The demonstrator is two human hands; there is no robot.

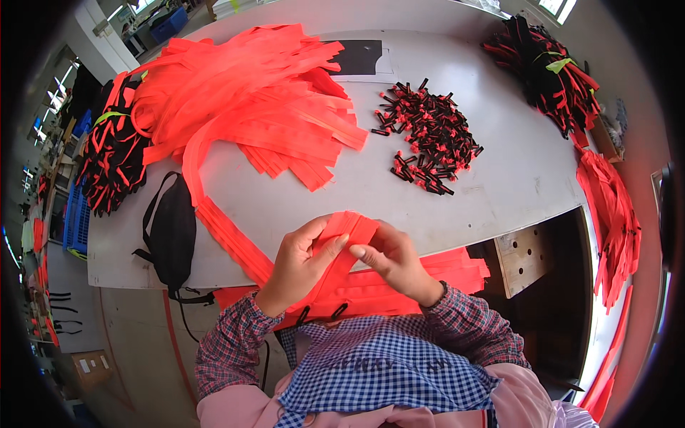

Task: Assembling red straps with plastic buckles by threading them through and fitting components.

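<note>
Between my hands, just over the table's near edge, is the end of a bright orange-red zipper tape [348, 223]. My left hand [303, 262] pinches it from the left, thumb on top. From the other side my right hand [397, 261] grips the same end, its thumb close to the left one. Fingers behind the tape are mostly hidden. More orange-red zipper tapes [385, 291] lie across my lap under my wrists. Two small black zipper pulls [340, 310] show at the lap's edge. A long strip runs from the lap up to the big pile of tapes [242, 93].
Loose black zipper pulls with red ends [437, 135] are heaped on the white table [499, 192]. Black-and-red bundles [542, 75] sit at the far right, with another bundle [114, 153] at left. A black pouch with straps [173, 232] lies near the left edge. Red tapes [610, 221] hang at right.
</note>
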